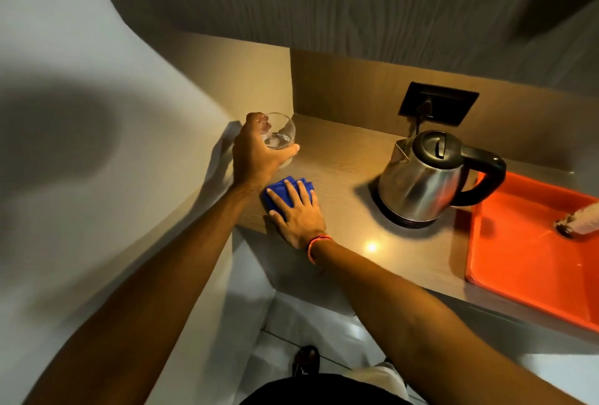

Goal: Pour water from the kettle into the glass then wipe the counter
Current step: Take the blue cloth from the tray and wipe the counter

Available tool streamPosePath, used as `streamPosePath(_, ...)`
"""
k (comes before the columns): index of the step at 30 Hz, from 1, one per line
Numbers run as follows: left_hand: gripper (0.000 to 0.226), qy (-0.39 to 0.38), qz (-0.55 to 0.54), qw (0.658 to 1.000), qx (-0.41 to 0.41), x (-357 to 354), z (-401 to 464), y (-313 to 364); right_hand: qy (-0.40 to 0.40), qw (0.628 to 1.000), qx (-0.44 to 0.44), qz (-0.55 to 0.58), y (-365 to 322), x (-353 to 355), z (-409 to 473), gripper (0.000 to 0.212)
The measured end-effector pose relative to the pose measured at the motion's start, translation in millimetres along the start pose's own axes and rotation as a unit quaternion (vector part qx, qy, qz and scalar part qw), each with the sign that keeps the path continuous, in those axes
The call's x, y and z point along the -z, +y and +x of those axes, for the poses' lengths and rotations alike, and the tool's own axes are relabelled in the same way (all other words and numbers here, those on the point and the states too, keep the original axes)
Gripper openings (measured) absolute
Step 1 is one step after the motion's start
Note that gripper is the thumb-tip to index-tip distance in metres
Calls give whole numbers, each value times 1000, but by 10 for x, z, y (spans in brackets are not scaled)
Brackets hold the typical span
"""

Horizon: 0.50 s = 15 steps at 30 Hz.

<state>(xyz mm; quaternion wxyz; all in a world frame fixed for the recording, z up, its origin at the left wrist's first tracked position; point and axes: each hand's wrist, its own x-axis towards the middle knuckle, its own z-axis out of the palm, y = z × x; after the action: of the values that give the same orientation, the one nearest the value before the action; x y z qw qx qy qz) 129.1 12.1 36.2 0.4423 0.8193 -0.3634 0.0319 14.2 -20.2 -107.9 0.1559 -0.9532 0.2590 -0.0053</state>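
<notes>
Head view. Your left hand (256, 153) wraps around one clear, round glass (281, 132) in the upper left of the counter (343, 158), fingers closed on its wall; the glass holds a shallow layer of water, and whether its base rests on the counter you cannot tell. Your right hand (299, 210) lies flat, fingers spread wide, pressing one folded blue cloth (280, 189) onto the counter's left front corner, just below the glass. A thin red-orange thread band (316, 244) circles that wrist. The counter is a smooth, wood-grain laminate that reflects a small spot of light near its front edge.

Right of centre stands one kettle (424, 184): a brushed-steel, tapering body with a black plastic lid, a black looped handle pointing right and a black round base under it. The lid is shut, so its contents are hidden. Behind it, one dark rectangular wall socket (453, 106) sits in the wood panel, with a plug in it.

At the right edge, one glossy orange rectangular tray (505, 262) sits just beside the kettle; it holds one pale, blurred object (580, 221) that cannot be identified.
</notes>
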Motion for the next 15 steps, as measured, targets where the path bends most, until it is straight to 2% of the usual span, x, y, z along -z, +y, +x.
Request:
streamPosePath(5, 80, -6, -3, 1000, 22, 0, 1, 107, 12, 999, 11, -28, 280, 82, -105, 60)
streamPosePath(11, 79, -40, -15, 998, 42, -85, -53, 184, 36, 991, -130, 8, 944, 247, -363, 63)
streamPosePath(15, 82, -67, -21, 997, 41, -201, -169, 219, 55, 991, -125, -9, 852, 149, -616, 62)
